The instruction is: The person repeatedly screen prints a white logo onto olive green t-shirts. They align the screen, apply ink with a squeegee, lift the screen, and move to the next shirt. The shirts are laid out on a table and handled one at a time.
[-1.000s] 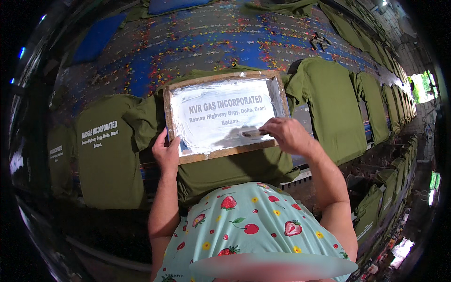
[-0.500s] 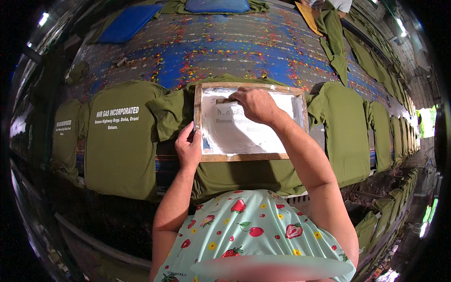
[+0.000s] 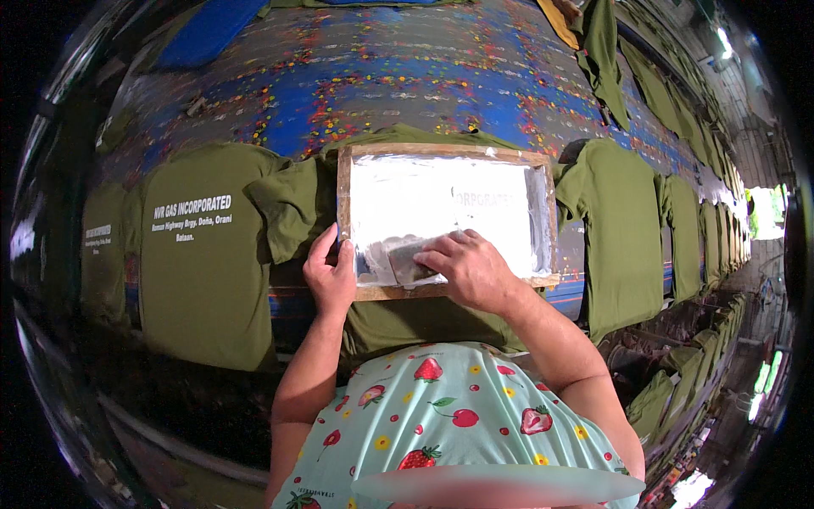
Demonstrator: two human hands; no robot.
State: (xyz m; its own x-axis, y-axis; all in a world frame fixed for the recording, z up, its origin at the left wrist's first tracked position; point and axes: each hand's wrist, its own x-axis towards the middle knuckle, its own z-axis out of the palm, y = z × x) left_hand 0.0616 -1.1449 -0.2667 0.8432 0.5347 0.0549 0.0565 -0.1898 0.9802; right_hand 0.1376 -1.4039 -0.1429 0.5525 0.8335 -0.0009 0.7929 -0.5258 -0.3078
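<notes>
Coloured specks (image 3: 332,95) dot a long blue-and-grey table (image 3: 403,66), where olive-green shirts (image 3: 203,293) lie in a row. On the middle shirt (image 3: 403,321) rests a wooden-framed screen (image 3: 445,152), its inside coated with white paint (image 3: 403,195). The left hand (image 3: 331,276) clasps the screen's left edge near the lower corner; the right hand (image 3: 468,270) grips a flat scraper (image 3: 405,261) inside, close to the bottom rail (image 3: 392,293)

Note rough, matt wood in the frame (image 3: 449,151) and smeared, wet-looking white paste (image 3: 403,197) inside. Compare matt cloth in the left-hand green shirt (image 3: 203,284).
</notes>
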